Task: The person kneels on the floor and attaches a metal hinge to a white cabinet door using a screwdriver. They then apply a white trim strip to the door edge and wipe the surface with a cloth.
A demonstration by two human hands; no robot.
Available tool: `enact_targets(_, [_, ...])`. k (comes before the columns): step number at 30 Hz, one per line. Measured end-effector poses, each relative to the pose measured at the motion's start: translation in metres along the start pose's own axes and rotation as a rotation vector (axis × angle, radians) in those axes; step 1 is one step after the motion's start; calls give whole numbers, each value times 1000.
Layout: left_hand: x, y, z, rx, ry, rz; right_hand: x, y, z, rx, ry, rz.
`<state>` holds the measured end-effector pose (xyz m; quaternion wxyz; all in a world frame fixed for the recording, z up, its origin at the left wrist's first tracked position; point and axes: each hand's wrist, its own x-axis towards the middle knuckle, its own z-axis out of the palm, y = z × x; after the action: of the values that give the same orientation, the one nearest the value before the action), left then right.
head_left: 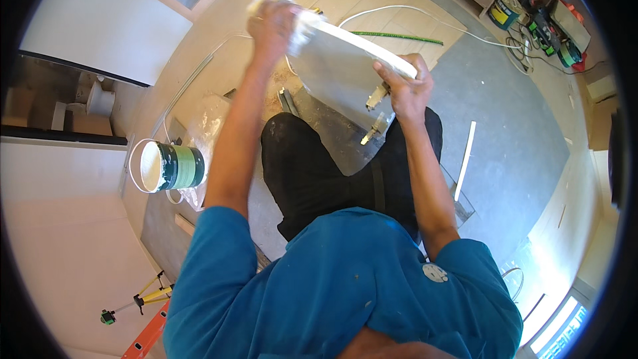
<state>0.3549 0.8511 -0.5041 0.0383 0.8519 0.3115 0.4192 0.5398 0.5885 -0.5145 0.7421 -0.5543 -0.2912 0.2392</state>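
panel (pixel 339 66): 1 | cloth (pixel 276 3): 1 | buckets (pixel 174 167): 2 | hands (pixel 407 93): 2

smooth matt tile (pixel 335 70), crumpled white cloth (pixel 276 3)

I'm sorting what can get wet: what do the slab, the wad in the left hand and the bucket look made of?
Slab: probably ceramic tile, with a matte grey face and a pale, thick edge. Wad in the left hand: soft white cloth or sponge, crumpled; which one is unclear. Bucket: likely plastic, glossy, green-banded, with a whitish inside.
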Motion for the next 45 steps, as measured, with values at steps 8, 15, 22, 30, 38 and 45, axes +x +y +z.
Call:
enact_targets(8, [15,37,-11,-4,-3,-116,6,14,-5,-47,21,-76])
enact_targets(15, [24,33,-14,337,-68,218,-4,9,-4,-77,19,-152])
enact_targets(22, [-34,184,17,137,11,319,-11,40,-22,-42,-228,-276])
enact_targets(30, [-29,194,-14,3,-410,664,-25,108,-64,-131,-416,-423])
enact_targets(38, [0,16,-54,177,-175,399,-21,84,-31,-51,-284,-285])
enact_targets(45, [-44,218,1,139,-157,304,-33,68,-35,167,-194,-86])
